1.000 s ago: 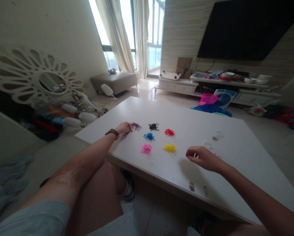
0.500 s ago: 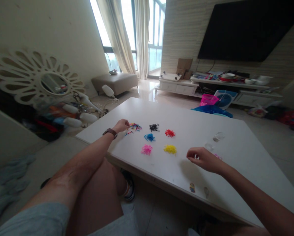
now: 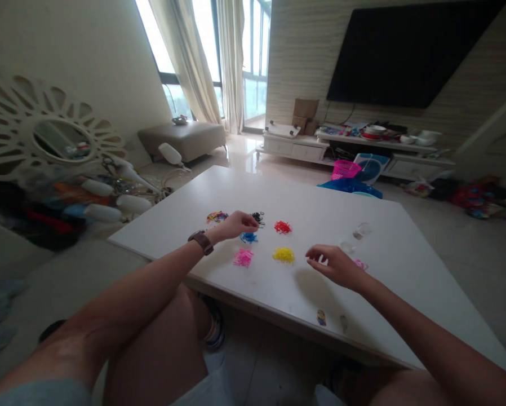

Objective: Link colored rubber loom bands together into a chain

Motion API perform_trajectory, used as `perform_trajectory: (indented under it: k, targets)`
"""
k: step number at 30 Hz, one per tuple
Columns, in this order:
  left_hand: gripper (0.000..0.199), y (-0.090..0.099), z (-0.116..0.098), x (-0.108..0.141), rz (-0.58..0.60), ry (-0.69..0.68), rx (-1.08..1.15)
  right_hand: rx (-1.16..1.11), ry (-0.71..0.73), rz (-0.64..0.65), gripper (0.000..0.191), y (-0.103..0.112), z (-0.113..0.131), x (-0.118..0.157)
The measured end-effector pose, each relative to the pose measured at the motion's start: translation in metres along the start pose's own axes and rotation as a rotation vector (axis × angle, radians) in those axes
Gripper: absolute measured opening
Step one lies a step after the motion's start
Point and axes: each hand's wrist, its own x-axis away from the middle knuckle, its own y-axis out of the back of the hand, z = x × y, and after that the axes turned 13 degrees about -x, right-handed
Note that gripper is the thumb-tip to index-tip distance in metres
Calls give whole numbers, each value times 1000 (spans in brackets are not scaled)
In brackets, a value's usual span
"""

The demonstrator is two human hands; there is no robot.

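My left hand [image 3: 239, 224], with a brown watch [image 3: 201, 242] on its wrist, is closed in a pinch above the blue rubber bands [image 3: 248, 237] and beside the black rubber bands [image 3: 258, 217]. A tiny rubber band seems to stick out at its fingertips, its colour unclear. Behind that hand lies a mixed-colour pile [image 3: 216, 216], partly covered. My right hand [image 3: 333, 265] hovers over the table with fingers loosely curled and apart, holding nothing visible. Left of it sit yellow rubber bands [image 3: 283, 255]; pink rubber bands [image 3: 243, 257] and red rubber bands [image 3: 283, 227] form separate piles.
On the white table [image 3: 278, 299], a clear container [image 3: 362, 230] and pink pieces [image 3: 360, 264] lie right of my right hand. A small cartoon figure [image 3: 321, 317] lies near the front edge. Beyond the table stand a pink basket [image 3: 346, 169] and a low cabinet [image 3: 293, 148].
My left hand has moved right, from the mixed pile to above the blue and black piles. My right hand stays near the yellow pile. The view has shifted slightly.
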Motion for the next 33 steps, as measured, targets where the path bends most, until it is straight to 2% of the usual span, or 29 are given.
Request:
perform_trajectory:
  k: [3,6,11,16,19,24,27,30,33]
  targets:
    - [27,-27,-40,1,73,-134,36,-54,12,-127,19,-6,7,-4]
    - [23,-47,-66,1,150,-242,65,-100,31,-203,22,-11,12,-7]
    - [23,-64,-87,-4,204,-293,98,-106,33,-224,19,-14,12,-8]
    - [22,-70,-91,-12,229,-300,165,-40,44,-266,18,-7,9,-5]
    - [21,-70,-85,-14,276,-214,295,-17,33,-292,18,-1,8,-3]
    - [12,-69,-79,-12,350,88,692,-9,22,-297,17,3,7,-1]
    - [9,-69,-82,-12,411,216,884,7,34,-284,18,3,6,-1]
    - [9,-71,-85,-12,436,304,977,11,41,-279,18,2,6,-1]
    - [1,-74,-85,-14,456,332,1014,11,40,-277,17,2,6,-1]
